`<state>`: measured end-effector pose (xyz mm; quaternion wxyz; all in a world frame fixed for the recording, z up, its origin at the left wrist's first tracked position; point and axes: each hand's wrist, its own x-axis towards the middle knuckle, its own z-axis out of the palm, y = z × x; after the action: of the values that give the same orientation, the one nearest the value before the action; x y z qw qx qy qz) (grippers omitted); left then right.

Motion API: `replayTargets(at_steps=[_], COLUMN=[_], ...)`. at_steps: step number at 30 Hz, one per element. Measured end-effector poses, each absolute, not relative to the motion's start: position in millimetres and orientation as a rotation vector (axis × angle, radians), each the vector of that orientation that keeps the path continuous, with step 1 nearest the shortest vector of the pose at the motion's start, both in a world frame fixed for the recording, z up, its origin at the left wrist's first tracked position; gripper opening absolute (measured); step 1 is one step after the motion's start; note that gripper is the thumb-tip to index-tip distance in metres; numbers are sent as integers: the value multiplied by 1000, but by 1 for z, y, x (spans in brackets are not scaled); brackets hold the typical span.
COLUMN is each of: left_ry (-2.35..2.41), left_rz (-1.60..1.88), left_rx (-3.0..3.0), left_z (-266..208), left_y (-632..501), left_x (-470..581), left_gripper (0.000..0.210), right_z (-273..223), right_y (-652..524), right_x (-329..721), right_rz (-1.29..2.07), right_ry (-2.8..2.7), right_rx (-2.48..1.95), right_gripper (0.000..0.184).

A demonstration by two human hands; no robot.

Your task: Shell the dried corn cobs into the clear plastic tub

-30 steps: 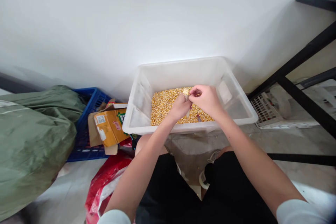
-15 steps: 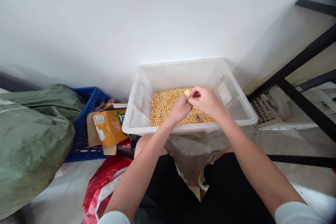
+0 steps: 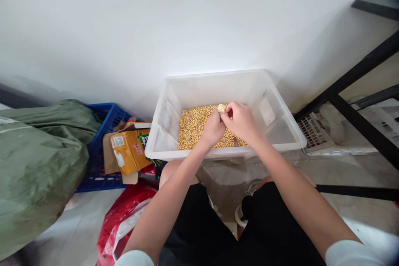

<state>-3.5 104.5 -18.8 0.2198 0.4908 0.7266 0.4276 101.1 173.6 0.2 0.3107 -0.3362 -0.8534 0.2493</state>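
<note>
Right grip (image 3: 240, 121) shifted leftward, touching left grip (image 3: 213, 128), pale cob (image 3: 221, 107) protruding

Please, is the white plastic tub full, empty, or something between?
Something between: the corn kernels lie inside the tub, well below its rim. How deep they go, I cannot tell.

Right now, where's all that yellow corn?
In the head view, the yellow corn lies in the whitish plastic bin at the middle, beneath the left hand and right hand. The blue crate is off to the bin's left.
</note>
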Motion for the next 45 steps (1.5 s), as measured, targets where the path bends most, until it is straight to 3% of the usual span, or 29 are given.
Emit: replayTargets(at_steps=[6,15,18,23,31,34,37,45], left_ry=[2092,2360,2402,2398,2452,2446,2464,2469], left_rz=[1199,959,908,860,760,782,786,887], left_rx=[1344,1544,1554,1531,1528,1530,1549,1623], left_z=[-12,-16,-17,-15,-10,-10,-11,-10], left_y=[102,102,102,102,101,101,101,102], left_x=[-1,2,3,2,3,3,3,4], left_gripper=[18,7,7,3,12,12,11,6], right_z=[-6,1,-2,-5,-5,-5,-4,3], right_y=[185,186,185,182,173,171,172,181], right_x=[103,103,104,107,104,103,103,102], right_rz=[1358,1787,1656,1158,561,535,763,1821], right_ry=[-1955,-1661,-1725,-2010,-2201,-2172,-2100,-1560], right_rx=[-969,-1116,-1075,-942,-871,-856,-866,-977], right_gripper=[11,12,8,7,7,7,7,7])
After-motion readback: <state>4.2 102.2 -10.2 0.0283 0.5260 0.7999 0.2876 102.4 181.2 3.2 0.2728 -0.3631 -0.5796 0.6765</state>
